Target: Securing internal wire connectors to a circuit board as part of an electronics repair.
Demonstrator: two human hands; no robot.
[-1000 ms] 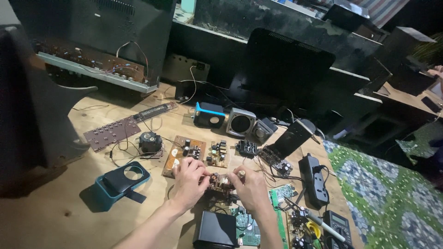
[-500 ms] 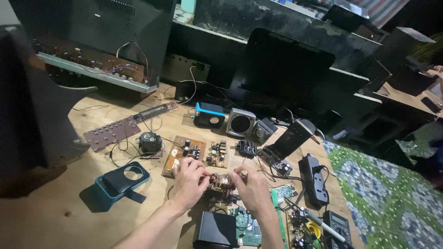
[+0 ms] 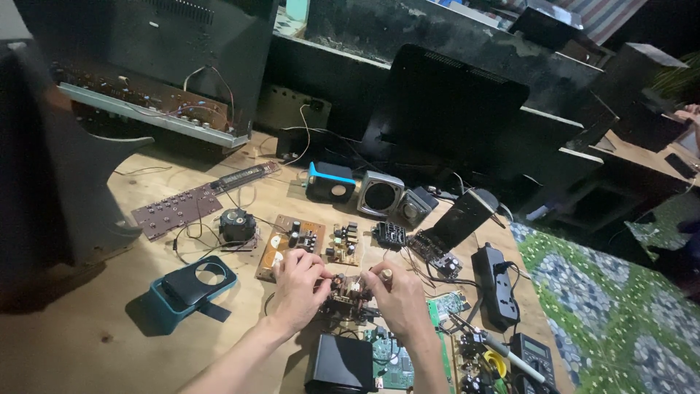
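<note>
Wooden tabletop (image 3: 87,350) carries a crowd of electronics around the work. A teal case with a round opening (image 3: 191,283) lies to the left, well apart from the hands. Behind the hands sit a tan circuit board (image 3: 281,244) and a smaller board of capacitors (image 3: 343,244), both just beyond the fingertips. Farther back stand a small blue-edged speaker (image 3: 329,182), a silver speaker (image 3: 379,194) and a brown perforated board (image 3: 175,210). A black power strip (image 3: 497,284) lies to the right, a green circuit board (image 3: 390,357) and a black box (image 3: 341,362) lie near the wrists, and a soldering iron (image 3: 488,343) rests beside a dark multimeter (image 3: 534,357). Loose wires cross the space between these parts.

The small circuit module (image 3: 348,290) sits between both hands at the near middle of the tabletop, above the green board. The left hand (image 3: 297,288) has its grip pinched on the module's left edge, fingers curled tight. The right hand (image 3: 397,295) pinches the right side, thumb and forefinger closed on a small pale knob-like part on the module.
</note>
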